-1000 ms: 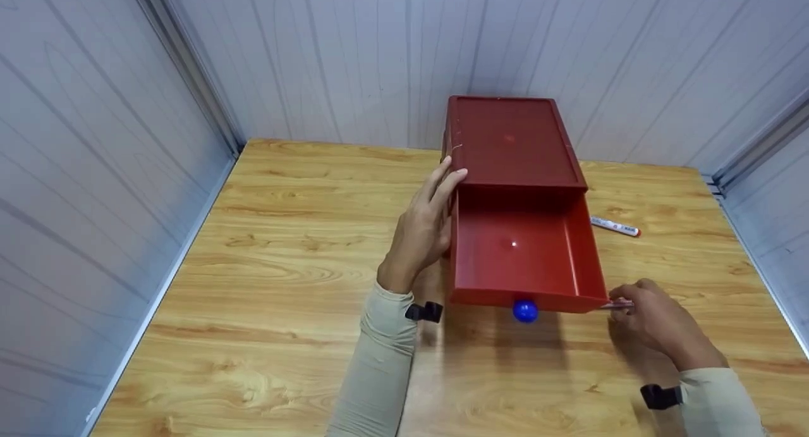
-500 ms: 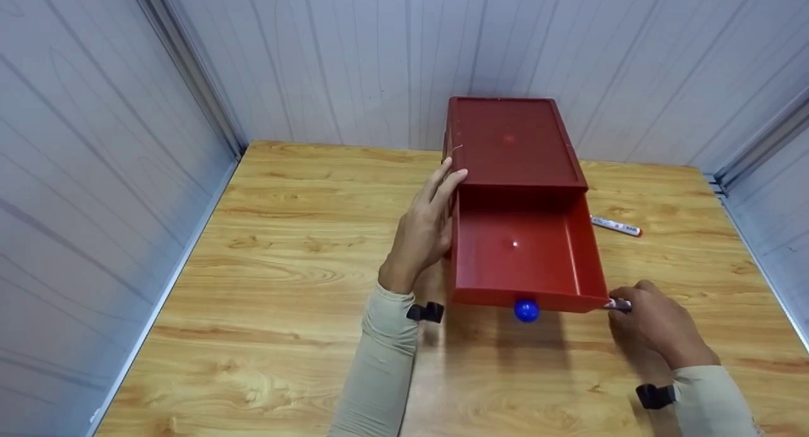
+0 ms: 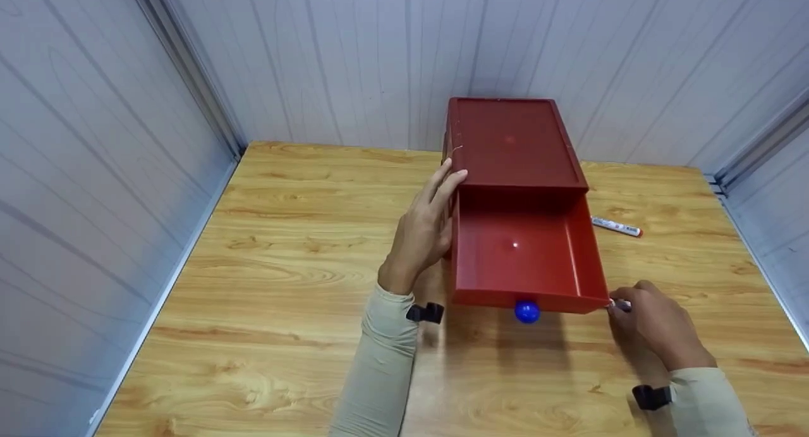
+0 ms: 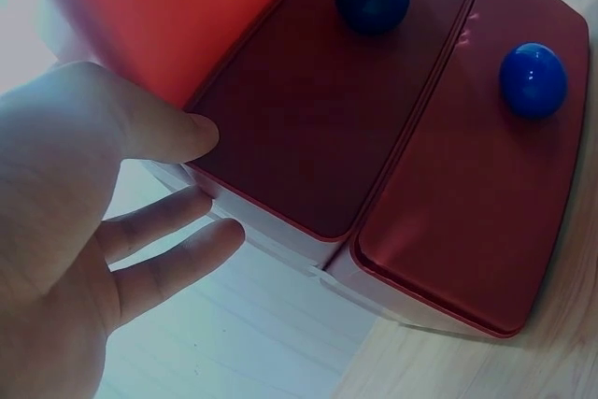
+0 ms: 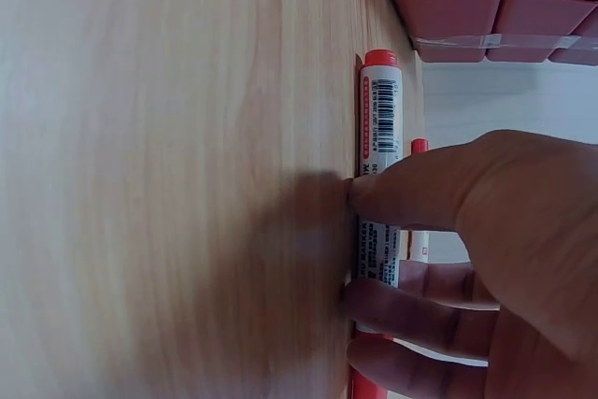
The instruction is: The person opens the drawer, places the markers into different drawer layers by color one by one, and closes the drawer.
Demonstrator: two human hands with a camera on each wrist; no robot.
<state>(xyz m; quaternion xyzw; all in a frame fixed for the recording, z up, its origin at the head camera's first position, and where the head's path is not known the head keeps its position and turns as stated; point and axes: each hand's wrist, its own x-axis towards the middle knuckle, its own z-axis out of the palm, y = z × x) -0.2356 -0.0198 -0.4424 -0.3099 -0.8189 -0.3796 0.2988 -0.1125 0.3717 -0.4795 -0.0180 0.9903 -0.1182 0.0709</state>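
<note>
A red drawer cabinet (image 3: pixel 509 143) stands at the back with its top drawer (image 3: pixel 515 260) pulled out; the drawer's inside is bare. A blue knob (image 3: pixel 527 312) sits on the drawer's front. My left hand (image 3: pixel 417 228) rests against the cabinet's left side. In the left wrist view its thumb touches the front of a lower drawer (image 4: pixel 290 128), and two straight fingers show beside the side wall. My right hand (image 3: pixel 660 323) pinches a white marker with red ends (image 5: pixel 381 109) between thumb and fingers, low over the table, right of the drawer's front corner.
Another white marker with a red end (image 3: pixel 616 226) lies on the wooden table (image 3: pixel 303 247), right of the cabinet. Two lower drawers are pushed in, with blue knobs (image 4: pixel 533 79) sticking out. Pale panel walls (image 3: pixel 354 64) enclose the table at the back and sides.
The marker at my right fingertips has turned a little and shows a shorter part in the head view. My right wrist has shifted slightly left. The left hand and cabinet have stayed put.
</note>
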